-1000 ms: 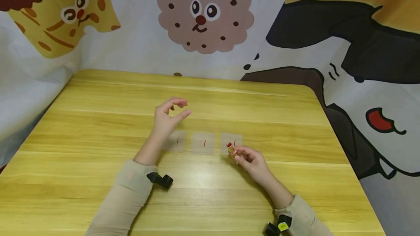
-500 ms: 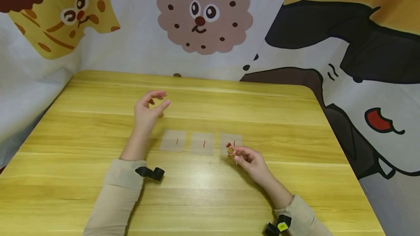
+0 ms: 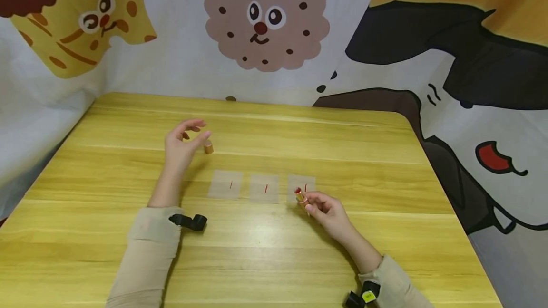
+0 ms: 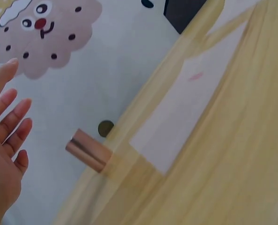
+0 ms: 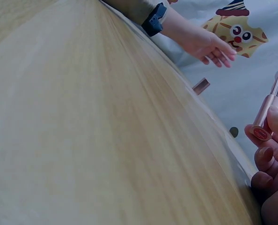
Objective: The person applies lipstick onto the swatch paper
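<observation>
My left hand hovers over the wooden table with its fingers loosely spread and holds nothing. Just right of its thumb a small copper-coloured cap stands on the wood; in the left wrist view the cap is a little way from my open fingers. My right hand grips an opened lipstick, red tip up, at the near edge of the rightmost translucent square. The right wrist view shows the lipstick in my curled fingers, with the cap and left hand beyond.
Three translucent squares lie in a row mid-table, each with a short red stroke: left, middle and the right one. A cartoon-printed cloth walls in the table at the back and on both sides. Black straps sit on both wrists.
My left hand has drawn back to the left, away from the squares, and the copper cap now shows on the table beside its thumb. The right hand and lipstick have stayed put.
</observation>
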Demonstrator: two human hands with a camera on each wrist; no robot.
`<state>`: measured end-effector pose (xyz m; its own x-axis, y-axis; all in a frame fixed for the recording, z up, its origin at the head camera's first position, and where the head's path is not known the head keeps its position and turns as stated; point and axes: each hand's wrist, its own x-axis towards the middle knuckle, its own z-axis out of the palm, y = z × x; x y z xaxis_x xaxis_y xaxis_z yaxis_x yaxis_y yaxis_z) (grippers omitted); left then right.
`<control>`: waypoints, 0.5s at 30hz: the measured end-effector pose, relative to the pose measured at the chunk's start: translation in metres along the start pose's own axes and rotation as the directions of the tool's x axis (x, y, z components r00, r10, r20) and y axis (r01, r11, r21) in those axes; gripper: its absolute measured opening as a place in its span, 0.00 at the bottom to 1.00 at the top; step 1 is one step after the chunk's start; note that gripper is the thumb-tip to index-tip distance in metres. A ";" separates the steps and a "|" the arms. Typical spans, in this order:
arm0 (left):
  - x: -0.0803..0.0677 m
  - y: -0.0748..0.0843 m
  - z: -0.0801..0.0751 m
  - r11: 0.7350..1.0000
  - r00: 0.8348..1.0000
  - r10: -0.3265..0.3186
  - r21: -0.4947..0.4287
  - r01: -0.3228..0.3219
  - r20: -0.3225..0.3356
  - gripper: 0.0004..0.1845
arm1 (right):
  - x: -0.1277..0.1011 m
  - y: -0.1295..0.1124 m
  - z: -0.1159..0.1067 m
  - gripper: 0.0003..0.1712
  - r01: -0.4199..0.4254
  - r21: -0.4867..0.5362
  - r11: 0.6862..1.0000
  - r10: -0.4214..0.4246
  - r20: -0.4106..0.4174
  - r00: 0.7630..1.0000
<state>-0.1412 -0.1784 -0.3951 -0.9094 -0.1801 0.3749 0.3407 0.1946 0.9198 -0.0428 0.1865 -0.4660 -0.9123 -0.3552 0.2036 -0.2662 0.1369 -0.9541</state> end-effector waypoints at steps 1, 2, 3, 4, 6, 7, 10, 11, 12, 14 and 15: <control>0.000 -0.002 -0.001 1.000 1.000 -0.005 0.003 0.005 0.002 0.16 | 0.000 -0.001 0.000 0.13 0.001 0.000 1.000 -0.001 0.000 1.000; 0.001 -0.003 -0.003 1.000 1.000 -0.010 0.001 0.010 0.006 0.17 | 0.000 -0.001 0.000 0.13 0.002 0.002 1.000 -0.002 0.000 1.000; 0.001 -0.005 -0.004 1.000 1.000 -0.017 0.006 0.017 0.009 0.17 | 0.000 -0.001 0.000 0.13 0.003 0.002 1.000 -0.003 0.000 1.000; 0.001 -0.006 -0.005 1.000 1.000 -0.025 0.013 0.025 0.014 0.16 | 0.000 -0.001 0.000 0.13 0.004 0.003 1.000 -0.004 0.000 1.000; 0.000 -0.007 -0.007 0.998 0.998 -0.052 0.030 0.051 0.032 0.17 | 0.000 -0.001 0.000 0.13 0.000 0.007 1.000 0.000 0.001 1.000; 0.000 -0.008 -0.009 0.997 0.997 -0.068 0.039 0.066 0.043 0.17 | 0.000 0.000 0.000 0.13 -0.002 0.009 1.000 0.002 0.001 1.000; 0.000 -0.014 -0.012 0.992 0.991 -0.109 0.072 0.104 0.077 0.17 | -0.001 0.001 -0.001 0.13 -0.009 0.012 1.000 0.009 0.004 1.000; 0.001 -0.019 -0.013 0.991 0.989 -0.121 0.075 0.114 0.084 0.18 | -0.001 0.001 -0.001 0.13 -0.011 0.012 1.000 0.011 0.004 1.000; 0.001 -0.025 -0.015 0.989 0.988 -0.129 0.081 0.122 0.089 0.18 | -0.001 0.001 -0.001 0.13 -0.011 0.012 1.000 0.010 0.004 1.000; 0.003 -0.036 -0.017 0.987 0.986 -0.138 0.091 0.130 0.094 0.19 | -0.001 0.000 -0.001 0.13 -0.008 0.010 1.000 0.008 0.004 1.000; 0.004 -0.042 -0.018 0.986 0.985 -0.143 0.098 0.134 0.095 0.20 | -0.001 0.000 -0.001 0.13 -0.008 0.008 1.000 0.008 0.005 1.000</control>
<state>-0.1549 -0.2050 -0.4301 -0.9672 -0.1140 0.2268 0.1908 0.2624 0.9459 -0.0423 0.1875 -0.4660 -0.9129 -0.3583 0.1952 -0.2565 0.1320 -0.9575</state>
